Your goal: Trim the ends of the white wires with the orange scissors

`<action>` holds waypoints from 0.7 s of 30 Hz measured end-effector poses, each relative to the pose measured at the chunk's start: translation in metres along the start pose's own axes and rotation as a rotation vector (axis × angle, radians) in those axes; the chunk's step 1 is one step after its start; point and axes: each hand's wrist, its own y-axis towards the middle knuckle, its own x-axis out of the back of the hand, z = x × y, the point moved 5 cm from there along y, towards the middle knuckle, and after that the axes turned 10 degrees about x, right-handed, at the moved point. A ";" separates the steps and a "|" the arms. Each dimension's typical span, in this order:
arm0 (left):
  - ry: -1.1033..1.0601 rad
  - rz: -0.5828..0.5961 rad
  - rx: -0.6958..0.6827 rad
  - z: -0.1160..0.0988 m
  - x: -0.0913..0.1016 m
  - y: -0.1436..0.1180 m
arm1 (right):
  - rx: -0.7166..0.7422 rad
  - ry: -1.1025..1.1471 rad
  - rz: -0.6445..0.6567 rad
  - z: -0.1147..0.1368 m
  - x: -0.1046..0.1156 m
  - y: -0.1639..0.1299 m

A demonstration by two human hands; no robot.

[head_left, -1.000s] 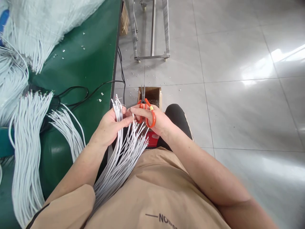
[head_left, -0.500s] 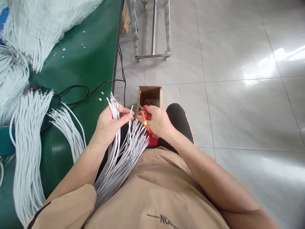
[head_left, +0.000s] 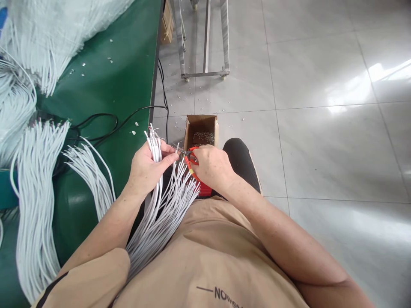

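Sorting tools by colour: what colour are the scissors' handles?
Orange-red, on the scissors in the right hand; head view.

This is a factory workshop for cable assembly. A long green-topped workbench (head_left: 122, 72) carries heaps of cut white wires (head_left: 35, 179), and snipped offcuts litter its surface. Glossy grey floor tiles (head_left: 321, 64) spread beyond, with a wheeled metal rack (head_left: 205, 42) and a small cardboard scrap box (head_left: 201, 124).

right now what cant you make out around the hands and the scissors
- Scissors, head view: the handles are mostly covered by the right hand; the blade tips are too thin to tell whether they touch a wire.
- White wires: the left hand hides their middle.
- Cardboard box: its contents are too small to identify.
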 end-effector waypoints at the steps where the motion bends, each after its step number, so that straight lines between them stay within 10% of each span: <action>1: 0.019 -0.003 -0.007 0.000 0.000 0.000 | 0.003 -0.016 -0.004 0.000 0.000 0.000; 21: -0.378 0.372 0.140 0.004 -0.014 0.001 | -0.026 0.267 -0.051 -0.010 -0.007 -0.004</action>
